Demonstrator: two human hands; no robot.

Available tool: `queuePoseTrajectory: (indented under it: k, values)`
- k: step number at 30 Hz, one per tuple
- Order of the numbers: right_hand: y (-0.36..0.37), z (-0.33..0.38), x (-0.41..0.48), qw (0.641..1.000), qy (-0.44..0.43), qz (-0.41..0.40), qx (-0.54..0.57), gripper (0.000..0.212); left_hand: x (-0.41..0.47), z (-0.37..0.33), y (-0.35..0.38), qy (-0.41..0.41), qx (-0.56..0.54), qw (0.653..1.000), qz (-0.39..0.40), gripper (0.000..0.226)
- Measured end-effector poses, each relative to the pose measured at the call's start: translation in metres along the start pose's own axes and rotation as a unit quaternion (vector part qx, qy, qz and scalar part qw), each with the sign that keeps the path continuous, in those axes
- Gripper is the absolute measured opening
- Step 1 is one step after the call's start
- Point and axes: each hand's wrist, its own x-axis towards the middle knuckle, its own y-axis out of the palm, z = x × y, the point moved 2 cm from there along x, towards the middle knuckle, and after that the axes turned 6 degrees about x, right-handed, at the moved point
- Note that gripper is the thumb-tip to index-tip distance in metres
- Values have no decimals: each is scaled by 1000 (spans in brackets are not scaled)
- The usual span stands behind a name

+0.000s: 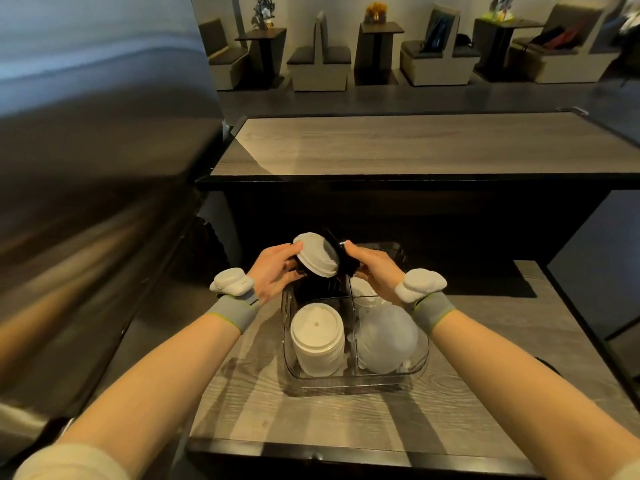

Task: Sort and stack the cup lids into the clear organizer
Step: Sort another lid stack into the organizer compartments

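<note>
A clear organizer (356, 382) with compartments stands on the wooden counter. Its near left compartment holds a stack of white lids (317, 336); the near right one holds clear dome lids (386, 336). More white lids (363, 294) lie in the far right compartment. Above the far left compartment my left hand (273, 273) and my right hand (372, 270) grip a tilted stack of black lids (348, 263) with a white lid (317, 254) on its face. The lower part of the black stack is hidden by my fingers.
The wooden counter (346, 417) carries the organizer, with a black edge at the front. A higher wooden bar top (398, 143) runs behind it. A steel appliance wall (97, 202) stands close on the left. Café tables and seats fill the background.
</note>
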Motion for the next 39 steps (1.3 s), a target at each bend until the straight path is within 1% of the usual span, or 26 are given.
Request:
queuePoseTrajectory:
  k: [2,4,6,8,11,13,17,18,19,20,21,22,23,24,25,27,29,32,34,35,37,39]
  values:
    - [-2,-2,6,996,-17,-20,-82,47,4,-3,-14,-6,-40,998,-48,18]
    - [2,-5,15,976,-24,-34,-214,54,7,-5,-26,-6,-89,992,-91,31]
    - [8,-9,24,933,-35,-31,-357,60,7,-8,-33,-1,-117,986,-120,39]
    - [17,-11,30,886,-62,-7,-460,61,6,-11,-38,2,-131,983,-130,41]
    - [32,-14,37,826,-98,53,-553,60,8,-13,-43,-2,-157,980,-123,43]
    - [36,-19,40,789,-97,79,-602,60,7,-13,-43,-3,-158,981,-114,43]
    - [36,-22,44,750,-85,108,-647,58,5,-13,-45,-12,-148,984,-94,43]
    - [36,-21,45,753,-93,107,-643,55,5,-13,-45,-15,-144,985,-89,43]
    - [35,-18,45,776,-107,86,-616,51,7,-12,-44,-18,-141,986,-85,43]
    - [35,-14,45,812,-127,49,-568,45,6,-12,-44,-20,-135,987,-85,43]
    - [33,-9,44,855,-145,10,-498,41,6,-11,-41,-26,-127,988,-81,43]
    - [33,-4,43,898,-152,-9,-413,41,5,-10,-37,-33,-112,990,-73,43]
    - [35,-1,39,932,-146,2,-333,46,5,-10,-32,-41,-91,993,-63,43]
    - [38,2,35,951,-131,28,-279,52,5,-9,-26,-47,-65,995,-53,41]
    - [39,4,32,958,-118,51,-256,59,6,-8,-20,-51,-42,997,-41,40]
    - [39,4,29,958,-117,57,-257,65,7,-8,-5,-53,-13,998,-18,32]
    - [30,6,28,961,-119,26,-248,66,10,-7,6,-50,0,999,-10,27]
    - [11,11,24,968,-113,-14,-222,58,17,-7,15,-47,-8,999,-8,24]
    - [-7,14,23,965,-115,-47,-230,51,22,-8,16,-49,-20,998,-25,22]
    - [-17,14,24,957,-115,-67,-256,49,24,-9,17,-51,-24,998,-33,20]
    - [-37,9,27,930,-91,-95,-344,48,23,-10,18,-52,-42,997,-36,19]
    - [-53,-2,32,891,-41,-85,-444,50,22,-9,23,-55,-62,996,-32,18]
